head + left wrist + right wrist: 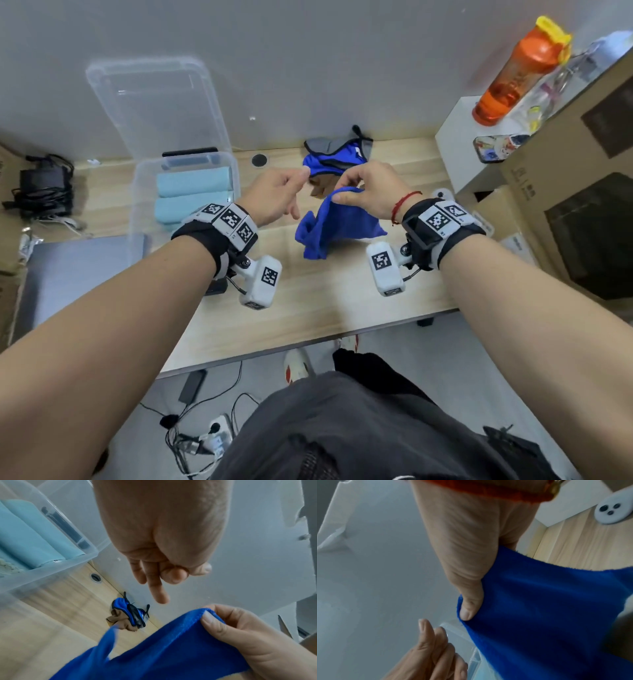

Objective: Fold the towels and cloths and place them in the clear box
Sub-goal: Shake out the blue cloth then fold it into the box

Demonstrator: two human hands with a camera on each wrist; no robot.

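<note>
- My right hand (371,190) pinches the hem of the blue cloth (339,222), fingers (469,608) closed on the edge. The cloth hangs just right of the clear box (136,209), its lower end seemingly on the bench (308,308).
- My left hand (274,197) holds nothing, its fingers loosely curled beside that hem.
- Soft, light, limp fleece, I judge: take a second corner along the hem, or it bunches.

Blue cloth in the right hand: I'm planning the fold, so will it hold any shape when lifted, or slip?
Probably floppy: pinched at one edge by the right hand, the blue cloth hangs in loose folds. Likely light, since one pinch alone holds it up. Its fuzzy nap suggests little slipping.
</note>
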